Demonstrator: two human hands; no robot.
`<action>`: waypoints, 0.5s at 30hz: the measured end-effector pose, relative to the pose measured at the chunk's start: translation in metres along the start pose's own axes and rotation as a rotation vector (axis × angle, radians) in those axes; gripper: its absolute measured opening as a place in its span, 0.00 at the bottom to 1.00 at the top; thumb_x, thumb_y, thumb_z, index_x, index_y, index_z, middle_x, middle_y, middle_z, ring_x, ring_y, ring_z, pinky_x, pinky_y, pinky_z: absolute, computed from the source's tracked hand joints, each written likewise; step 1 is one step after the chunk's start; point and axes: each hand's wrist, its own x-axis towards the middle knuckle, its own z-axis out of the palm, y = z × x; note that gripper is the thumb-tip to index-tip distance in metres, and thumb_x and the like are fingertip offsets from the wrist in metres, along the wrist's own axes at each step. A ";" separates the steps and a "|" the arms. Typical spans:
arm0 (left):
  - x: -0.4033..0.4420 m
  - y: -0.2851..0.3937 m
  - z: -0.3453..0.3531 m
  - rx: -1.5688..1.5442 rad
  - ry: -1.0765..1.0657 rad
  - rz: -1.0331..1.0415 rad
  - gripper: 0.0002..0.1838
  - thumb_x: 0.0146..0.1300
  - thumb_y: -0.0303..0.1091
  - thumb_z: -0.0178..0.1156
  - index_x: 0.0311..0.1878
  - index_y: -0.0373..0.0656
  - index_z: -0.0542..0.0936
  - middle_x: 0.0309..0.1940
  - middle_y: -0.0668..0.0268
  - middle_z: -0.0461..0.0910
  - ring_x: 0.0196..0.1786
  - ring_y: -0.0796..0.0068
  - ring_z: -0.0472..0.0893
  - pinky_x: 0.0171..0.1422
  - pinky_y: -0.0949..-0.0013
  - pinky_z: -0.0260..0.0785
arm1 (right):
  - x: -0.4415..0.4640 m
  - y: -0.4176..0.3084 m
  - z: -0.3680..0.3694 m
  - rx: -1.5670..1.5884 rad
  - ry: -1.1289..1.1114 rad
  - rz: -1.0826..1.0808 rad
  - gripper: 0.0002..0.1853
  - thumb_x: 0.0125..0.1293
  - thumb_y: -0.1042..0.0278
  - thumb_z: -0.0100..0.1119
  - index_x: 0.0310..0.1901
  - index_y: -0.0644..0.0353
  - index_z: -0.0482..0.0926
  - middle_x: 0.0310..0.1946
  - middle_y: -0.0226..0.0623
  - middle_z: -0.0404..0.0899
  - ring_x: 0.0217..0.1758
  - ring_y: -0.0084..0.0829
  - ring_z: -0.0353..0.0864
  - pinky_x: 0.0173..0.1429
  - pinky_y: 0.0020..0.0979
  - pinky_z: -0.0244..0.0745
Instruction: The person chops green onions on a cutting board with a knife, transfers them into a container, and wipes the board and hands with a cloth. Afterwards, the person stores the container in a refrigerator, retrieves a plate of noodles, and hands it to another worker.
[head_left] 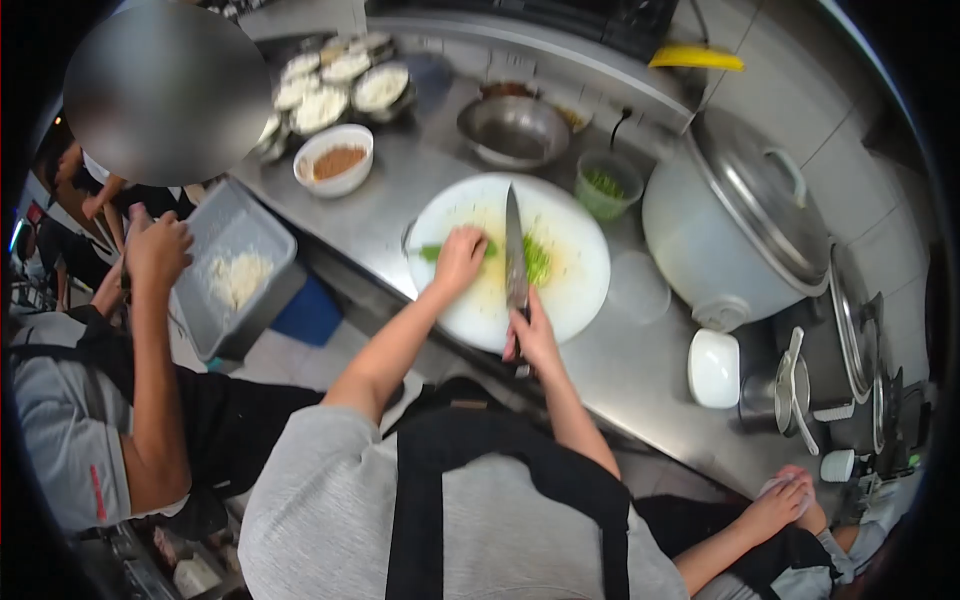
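Round white cutting board (585,225) = landmark. Left hand (463,260) on its left part, fingers closed over green stalks (430,253). Right hand (535,330) clenched round handle of chef's knife (515,240) at the board's near edge; blade runs across the board, tip toward its far edge. Chopped greens (537,262) just right of blade. Tub of cut greens (606,190) beyond board, to the right; metal pan (513,130) beyond it; rice cooker (730,215) right of it.

Handling, judged: stalks light, crisp but easily bruised, maybe slippery if wet; hold from above, fingertips curled back. Knife stiff, fairly heavy, sharp; take by handle only.
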 end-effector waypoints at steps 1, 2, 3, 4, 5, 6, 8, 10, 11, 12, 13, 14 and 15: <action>0.001 0.000 -0.002 -0.028 -0.008 -0.008 0.03 0.59 0.26 0.56 0.35 0.38 0.77 0.35 0.53 0.77 0.41 0.50 0.74 0.47 0.54 0.67 | -0.004 -0.007 0.002 -0.044 0.018 0.020 0.36 0.70 0.75 0.45 0.75 0.50 0.43 0.22 0.34 0.71 0.13 0.27 0.71 0.15 0.29 0.69; 0.002 0.000 -0.003 -0.057 -0.015 -0.007 0.03 0.60 0.26 0.56 0.35 0.37 0.78 0.35 0.54 0.78 0.41 0.50 0.74 0.47 0.54 0.67 | -0.006 -0.014 0.004 -0.086 0.039 0.030 0.35 0.69 0.75 0.45 0.75 0.50 0.44 0.22 0.34 0.71 0.13 0.26 0.70 0.15 0.29 0.68; 0.003 0.001 -0.003 -0.075 -0.046 -0.027 0.03 0.60 0.26 0.56 0.35 0.37 0.78 0.35 0.54 0.78 0.41 0.50 0.74 0.47 0.54 0.67 | -0.006 -0.017 0.005 -0.106 0.038 0.032 0.36 0.69 0.76 0.45 0.75 0.50 0.44 0.23 0.34 0.71 0.13 0.25 0.70 0.15 0.29 0.68; 0.004 0.002 -0.003 -0.087 -0.057 -0.064 0.04 0.60 0.26 0.56 0.35 0.37 0.78 0.36 0.54 0.78 0.42 0.50 0.74 0.49 0.55 0.67 | -0.009 -0.018 0.006 -0.120 0.041 0.036 0.36 0.69 0.76 0.44 0.75 0.50 0.44 0.23 0.34 0.71 0.13 0.25 0.69 0.15 0.29 0.68; 0.005 0.004 -0.004 -0.093 -0.064 -0.091 0.05 0.60 0.27 0.57 0.36 0.36 0.79 0.36 0.54 0.79 0.43 0.50 0.75 0.50 0.55 0.67 | -0.012 -0.021 0.006 -0.118 0.052 0.045 0.36 0.69 0.76 0.45 0.75 0.50 0.45 0.23 0.33 0.70 0.13 0.23 0.69 0.17 0.27 0.68; 0.005 0.005 -0.006 -0.103 -0.096 -0.090 0.05 0.60 0.27 0.57 0.36 0.36 0.79 0.36 0.54 0.79 0.43 0.50 0.75 0.50 0.55 0.67 | -0.015 -0.019 0.006 -0.102 0.072 0.065 0.36 0.69 0.76 0.45 0.75 0.50 0.45 0.23 0.33 0.70 0.13 0.23 0.69 0.17 0.27 0.68; 0.012 0.007 -0.011 -0.063 -0.225 -0.110 0.08 0.58 0.28 0.60 0.41 0.37 0.79 0.39 0.54 0.79 0.45 0.51 0.75 0.53 0.56 0.67 | -0.016 -0.022 0.008 -0.217 0.066 -0.024 0.35 0.69 0.77 0.45 0.75 0.50 0.48 0.22 0.32 0.71 0.14 0.22 0.68 0.18 0.26 0.68; 0.014 0.012 -0.021 -0.068 -0.255 -0.044 0.11 0.57 0.29 0.62 0.43 0.37 0.79 0.41 0.55 0.79 0.46 0.51 0.75 0.54 0.56 0.68 | -0.020 -0.035 0.018 -0.220 0.122 -0.009 0.34 0.68 0.77 0.46 0.75 0.50 0.50 0.20 0.31 0.71 0.15 0.20 0.68 0.20 0.25 0.68; 0.011 0.012 -0.027 -0.069 -0.262 0.013 0.15 0.55 0.29 0.64 0.46 0.37 0.78 0.43 0.55 0.78 0.47 0.51 0.75 0.55 0.57 0.68 | -0.020 -0.038 0.021 -0.269 0.150 -0.052 0.35 0.67 0.77 0.47 0.74 0.52 0.50 0.23 0.37 0.74 0.16 0.25 0.71 0.24 0.29 0.71; 0.010 0.009 -0.029 -0.082 -0.306 0.015 0.15 0.55 0.29 0.64 0.46 0.37 0.78 0.43 0.55 0.78 0.47 0.51 0.75 0.55 0.57 0.68 | -0.022 -0.041 0.024 -0.318 0.181 -0.089 0.36 0.66 0.76 0.49 0.74 0.53 0.51 0.25 0.42 0.78 0.18 0.29 0.74 0.29 0.32 0.73; 0.011 0.004 -0.029 -0.105 -0.309 0.037 0.18 0.54 0.29 0.66 0.48 0.37 0.77 0.44 0.55 0.78 0.48 0.52 0.74 0.55 0.57 0.68 | -0.022 -0.045 0.027 -0.386 0.218 -0.043 0.36 0.64 0.77 0.49 0.74 0.53 0.51 0.29 0.46 0.79 0.21 0.33 0.76 0.34 0.35 0.74; 0.014 -0.001 -0.027 -0.130 -0.300 0.067 0.20 0.52 0.29 0.67 0.49 0.37 0.76 0.45 0.56 0.78 0.50 0.53 0.74 0.56 0.58 0.68 | -0.026 -0.049 0.034 -0.373 0.246 -0.021 0.36 0.64 0.77 0.49 0.74 0.53 0.51 0.29 0.46 0.79 0.21 0.33 0.76 0.34 0.35 0.74; 0.016 -0.005 -0.027 -0.152 -0.328 0.072 0.19 0.52 0.27 0.66 0.49 0.37 0.76 0.44 0.56 0.78 0.49 0.53 0.75 0.55 0.58 0.68 | -0.025 -0.054 0.038 -0.382 0.259 -0.015 0.36 0.64 0.76 0.50 0.74 0.53 0.51 0.31 0.48 0.79 0.21 0.34 0.76 0.35 0.35 0.74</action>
